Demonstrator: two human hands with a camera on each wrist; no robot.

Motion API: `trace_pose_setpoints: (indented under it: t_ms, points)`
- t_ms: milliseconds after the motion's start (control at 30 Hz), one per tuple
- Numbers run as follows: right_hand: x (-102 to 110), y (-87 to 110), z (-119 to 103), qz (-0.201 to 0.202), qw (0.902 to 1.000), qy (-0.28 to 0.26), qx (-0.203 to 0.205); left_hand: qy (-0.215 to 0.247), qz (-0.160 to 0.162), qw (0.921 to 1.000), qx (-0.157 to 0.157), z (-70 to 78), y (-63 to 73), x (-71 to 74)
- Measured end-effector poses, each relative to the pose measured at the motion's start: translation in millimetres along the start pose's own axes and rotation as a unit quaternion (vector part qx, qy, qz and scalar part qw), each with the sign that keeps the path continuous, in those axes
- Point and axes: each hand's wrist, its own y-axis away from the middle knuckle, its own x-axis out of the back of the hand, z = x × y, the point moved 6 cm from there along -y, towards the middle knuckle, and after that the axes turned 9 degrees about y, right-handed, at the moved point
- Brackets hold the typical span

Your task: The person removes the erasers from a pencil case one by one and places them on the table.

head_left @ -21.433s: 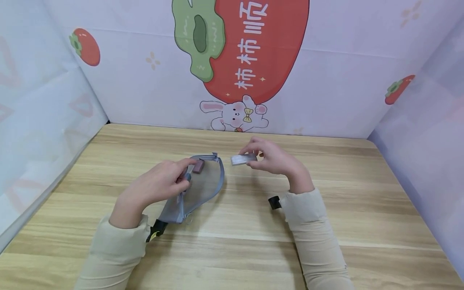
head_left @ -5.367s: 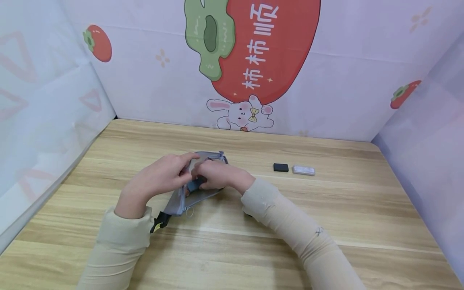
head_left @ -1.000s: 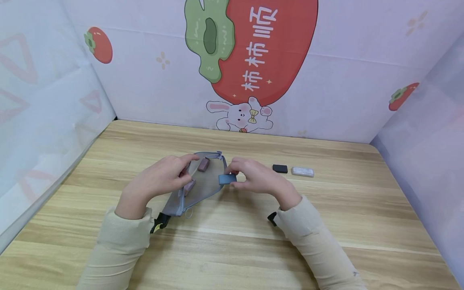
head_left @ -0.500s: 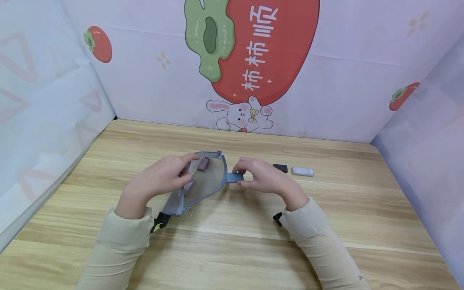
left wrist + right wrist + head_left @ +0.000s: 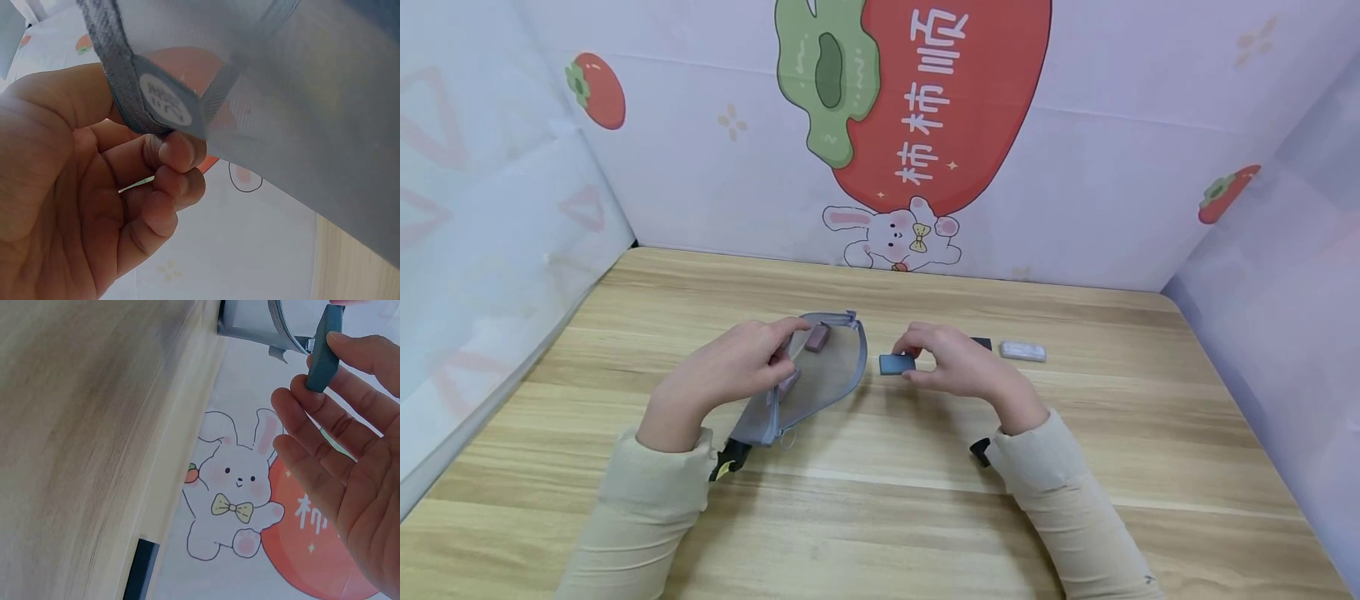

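Blue block [image 5: 893, 365] pinched by right hand [image 5: 955, 364], thumb and fingertips, just right of grey mesh pouch [image 5: 752, 424], not touching; probably light, stiff, end grip fine. Left hand [image 5: 730, 367] pinches pouch edge; likely floppy, hold by rim. Black block [image 5: 982, 342], pale block [image 5: 1023, 351] farther right.

Right fingers [image 5: 912, 339] pinch a blue block [image 5: 893, 364] near a pouch [image 5: 832, 369].

The persimmon print [image 5: 973, 100] reads 柿柿顺; the pouch label [image 5: 165, 100] is blurred.
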Motion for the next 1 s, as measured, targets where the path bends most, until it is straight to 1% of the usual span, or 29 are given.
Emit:
trace_pose_setpoints:
  t_ms: [133,367,567,800,1000]
  points:
    - [1,2.4,5,0.003,1.0,0.003,-0.009,-0.002,0.001,1.0,-0.002,0.2,0.8,0.8]
    - [4,7.5,17,0.014,0.9996,0.0,-0.025,-0.012,0.004,0.9998,-0.014,1.9,-1.7,2.6]
    - [7,12.2,26,0.011,0.9989,-0.01,-0.045,-0.01,0.002,0.9999,-0.012,0.7,-1.2,2.2]
    - [13,20.9,38,0.04,0.9983,-0.014,-0.039,-0.01,0.002,0.9999,-0.01,0.0,-1.4,1.3]
    - [17,27.0,46,0.048,0.9971,-0.021,-0.056,-0.016,0.004,0.9998,-0.013,0.1,-1.1,1.9]
